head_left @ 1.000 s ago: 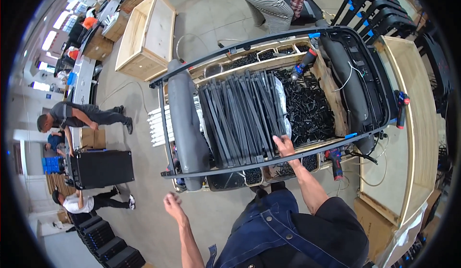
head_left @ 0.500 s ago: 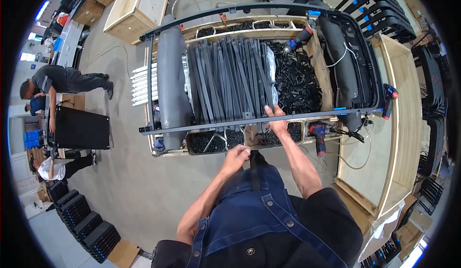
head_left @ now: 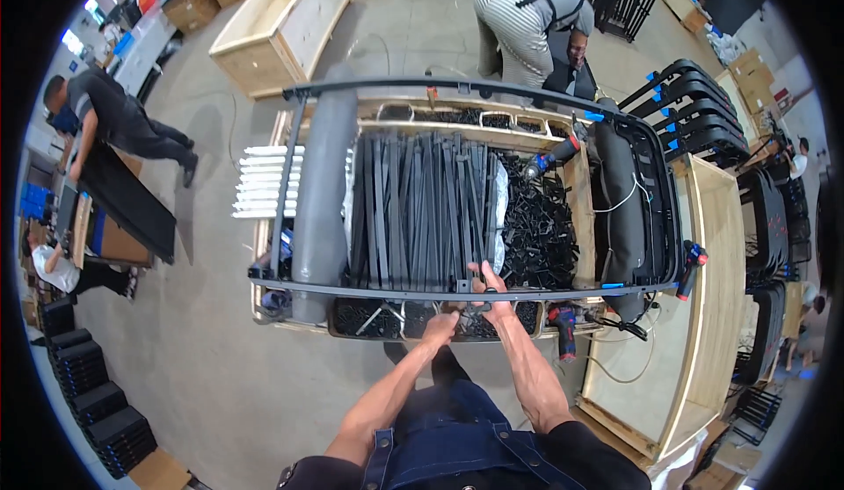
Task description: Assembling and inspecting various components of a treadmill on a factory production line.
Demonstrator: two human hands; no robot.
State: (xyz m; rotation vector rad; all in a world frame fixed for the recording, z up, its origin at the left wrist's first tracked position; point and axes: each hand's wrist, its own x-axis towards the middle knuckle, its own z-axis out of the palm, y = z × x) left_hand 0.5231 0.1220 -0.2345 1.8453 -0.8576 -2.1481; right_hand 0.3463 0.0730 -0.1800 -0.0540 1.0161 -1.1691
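Left hand [head_left: 441, 326] has neared the rail [head_left: 387, 294], fingers curled; right hand [head_left: 498, 306] touches it, fingers parted.

Bright, even indoor light fills the middle of the view, with glare at the window [head_left: 72, 42] near ten o'clock; the white rods [head_left: 268, 184] toward nine gleam almost washed out, while the small black parts [head_left: 538, 239] toward three merge darkly; shadows on the floor [head_left: 229, 349] are soft; fisheye distortion bows the frame [head_left: 563, 295]; detail softens toward the rim, which falls into black.
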